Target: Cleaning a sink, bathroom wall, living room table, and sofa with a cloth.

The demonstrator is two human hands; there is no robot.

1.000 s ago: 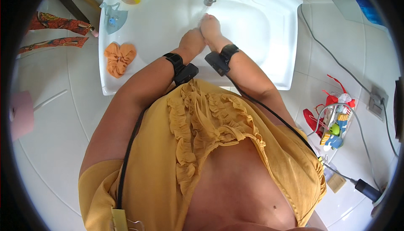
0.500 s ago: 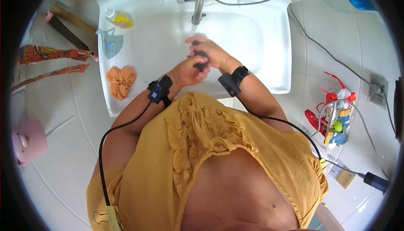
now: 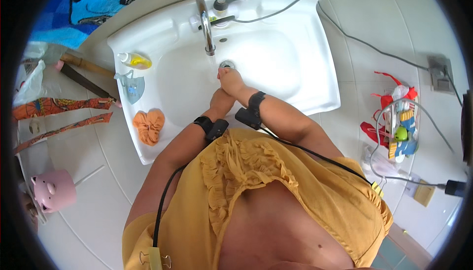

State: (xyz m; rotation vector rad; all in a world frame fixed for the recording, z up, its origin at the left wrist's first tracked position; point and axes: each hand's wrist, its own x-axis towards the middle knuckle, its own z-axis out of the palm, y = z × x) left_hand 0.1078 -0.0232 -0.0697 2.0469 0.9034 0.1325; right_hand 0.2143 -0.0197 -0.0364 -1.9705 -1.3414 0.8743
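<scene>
R hand (image 3: 230, 79) & L hand (image 3: 221, 103) are bunched together, touching, over the white sink (image 3: 290, 63), R one farther out, just beside the drain (image 3: 226, 64); can't tell how wide either grip is or if anything's btwn them, b/c the backs of the hands block the view. Tap (image 3: 204, 26) spout ends just beyond & a bit left; not sure if water's running. Main risk, I'd say: any small item tucked in there slips if skin's wet, & prob. slides to the drain. Also the L wrist unit (image 3: 216, 129) & R wrist unit (image 3: 248, 118) sit close behind the hands, so splash or run-back could wet them; their black cables (image 3: 315, 148) might snag if forearms twist. Farther out, on the L ledge, scrunchie (image 3: 149, 127), blue-grey piece (image 3: 132, 88) & bottle w/ yellow liquid (image 3: 135, 61) could get splashed or knocked by a wide L arm swing. Grey cable (image 3: 276, 15) crosses the back rim nr the tap, seems to run to the wall socket (image 3: 440, 74); water there = poss. elec. trouble if insulation's bad.
</scene>
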